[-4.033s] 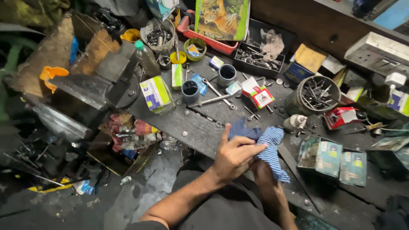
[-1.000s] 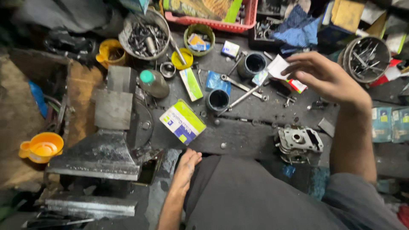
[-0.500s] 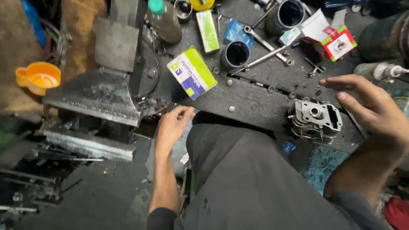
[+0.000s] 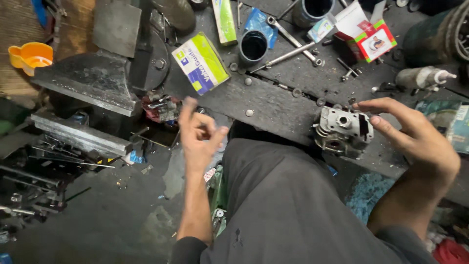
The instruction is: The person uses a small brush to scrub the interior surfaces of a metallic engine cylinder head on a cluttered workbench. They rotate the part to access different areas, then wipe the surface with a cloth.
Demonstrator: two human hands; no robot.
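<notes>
the right hand (image 4: pixel 415 139) hovers just beside a small grey metal engine part (image 4: pixel 343 131) that sits at the near edge of the dark workbench (image 4: pixel 273 102). its fingers are spread and slightly curled, the tips of the index and middle fingers close to the part's right side; whether they touch it cannot be told. it grips nothing.

the left hand (image 4: pixel 198 139) is raised in front of the bench edge, palm turned toward the camera, fingers loosely curled with the thumb out to the side. it is empty and slightly blurred.

between the two hands the person's knee in grey trousers (image 4: pixel 288 205) fills the lower middle of the view and hides the floor under the bench.

on the bench behind the left hand lies a flat green, white and blue box (image 4: pixel 200 62), tilted. beyond it stand a dark metal cup (image 4: pixel 254 46) and long wrenches (image 4: pixel 288 36) that cross each other. a red and white carton (image 4: pixel 373 41) lies further right, and a pale spray bottle (image 4: pixel 422 77) lies on its side near the right hand.

left of the green box stands a heavy black bench vise (image 4: pixel 105 73), with an orange plastic cup (image 4: pixel 30 56) well apart at the far left. loose bolts and washers are scattered over the bench top.
</notes>
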